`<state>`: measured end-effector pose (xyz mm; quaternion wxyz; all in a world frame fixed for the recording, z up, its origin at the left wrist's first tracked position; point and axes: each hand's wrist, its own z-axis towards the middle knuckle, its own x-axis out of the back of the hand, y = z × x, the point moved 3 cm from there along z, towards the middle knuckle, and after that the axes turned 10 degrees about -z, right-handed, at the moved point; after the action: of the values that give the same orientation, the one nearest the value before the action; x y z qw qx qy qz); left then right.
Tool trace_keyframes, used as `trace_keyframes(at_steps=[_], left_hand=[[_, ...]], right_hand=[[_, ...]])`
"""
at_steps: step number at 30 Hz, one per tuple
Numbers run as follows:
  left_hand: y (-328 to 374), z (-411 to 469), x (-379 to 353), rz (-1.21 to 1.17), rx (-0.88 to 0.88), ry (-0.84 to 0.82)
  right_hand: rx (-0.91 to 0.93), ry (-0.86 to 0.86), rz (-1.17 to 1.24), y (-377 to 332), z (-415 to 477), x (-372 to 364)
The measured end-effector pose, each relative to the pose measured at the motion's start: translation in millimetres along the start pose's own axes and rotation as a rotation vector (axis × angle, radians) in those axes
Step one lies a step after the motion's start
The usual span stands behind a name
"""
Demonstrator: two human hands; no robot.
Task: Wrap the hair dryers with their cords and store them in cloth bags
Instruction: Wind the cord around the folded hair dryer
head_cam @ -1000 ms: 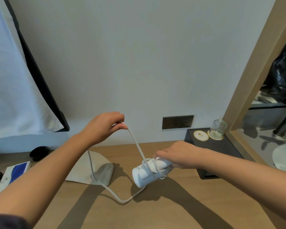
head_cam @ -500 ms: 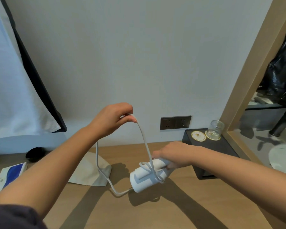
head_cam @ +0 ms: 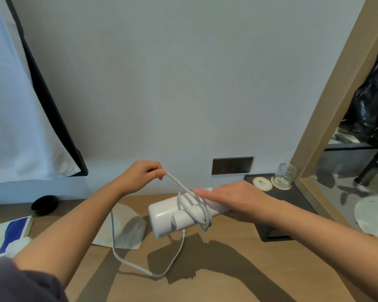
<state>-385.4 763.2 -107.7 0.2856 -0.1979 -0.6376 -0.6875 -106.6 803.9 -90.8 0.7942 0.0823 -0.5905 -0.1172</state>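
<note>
The white plastic hair dryer with its folded handle (head_cam: 172, 216) is held level above the wooden tabletop (head_cam: 216, 275), its blunt end toward the left. Its shell looks hard and smooth, probably slippery, and light enough for one hand. The right hand (head_cam: 234, 201) has its grip around the narrow end, fingers laid flat along the top over the turns already made. That seems the sound place to hold, since it leaves the middle free for winding.

The thin white rubbery cord (head_cam: 179, 184) circles the body a few times. It looks limp but springy, so loose coils may slip off the smooth casing unless pinned. The left hand (head_cam: 140, 175) pinches it between thumb and fingertips, raised above and left of the dryer. The slack drops past the forearm and loops on the tabletop.

The beige cloth bag (head_cam: 122, 229) lies flat just behind that loop.
</note>
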Motion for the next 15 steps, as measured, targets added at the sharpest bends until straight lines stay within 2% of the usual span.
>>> trace_keyframes(at_steps=[4, 7, 11, 15], left_hand=[[-6.4, -7.2, -1.1, -0.019, 0.053, 0.014], [-20.8, -15.6, 5.9, -0.014, 0.114, 0.056], [-35.7, -28.7, 12.7, 0.016, 0.137, 0.032], [-47.4, -35.5, 11.3, 0.118, 0.17, 0.022]], right_hand=[[0.132, 0.134, -0.082, 4.2, -10.7, -10.7], [0.149, 0.139, -0.002, -2.7, -18.4, -14.0], [0.079, 0.143, 0.076, 3.2, -29.6, -14.7], [-0.072, 0.139, 0.26, 8.4, -30.6, -22.2]])
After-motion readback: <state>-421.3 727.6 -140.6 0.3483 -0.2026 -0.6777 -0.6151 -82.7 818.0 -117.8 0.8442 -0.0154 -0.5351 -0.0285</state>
